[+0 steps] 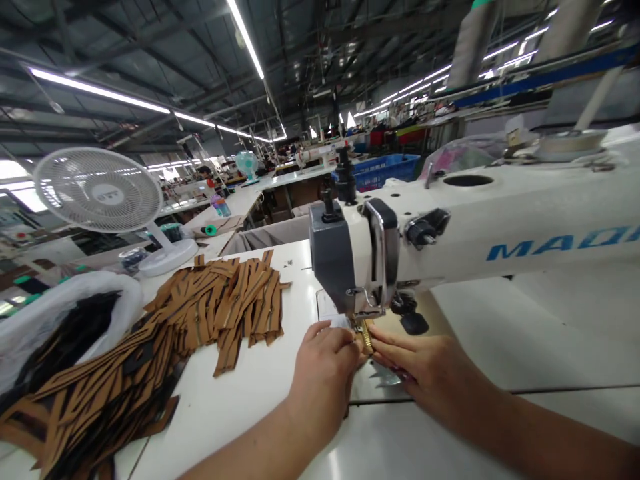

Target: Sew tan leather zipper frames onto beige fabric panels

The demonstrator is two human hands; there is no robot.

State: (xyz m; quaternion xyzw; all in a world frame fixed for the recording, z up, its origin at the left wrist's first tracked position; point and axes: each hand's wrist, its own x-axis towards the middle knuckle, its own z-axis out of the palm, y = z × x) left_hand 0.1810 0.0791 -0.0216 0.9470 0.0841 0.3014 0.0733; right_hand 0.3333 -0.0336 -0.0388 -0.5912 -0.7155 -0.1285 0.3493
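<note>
A white industrial sewing machine (500,227) stands on the white table (250,393). Under its needle and presser foot lies a brown zipper piece (368,335) with a small white label (339,323). My left hand (325,373) presses down on the left side of that piece, fingers curled over it. My right hand (425,373) lies flat just right of it, fingertips touching the zipper's edge below the foot.
A heap of brown zipper strips (220,307) spreads over the table's left part, running into a white bag of dark pieces (65,327). A white desk fan (100,193) stands behind. Further sewing tables and a blue crate (385,170) fill the hall.
</note>
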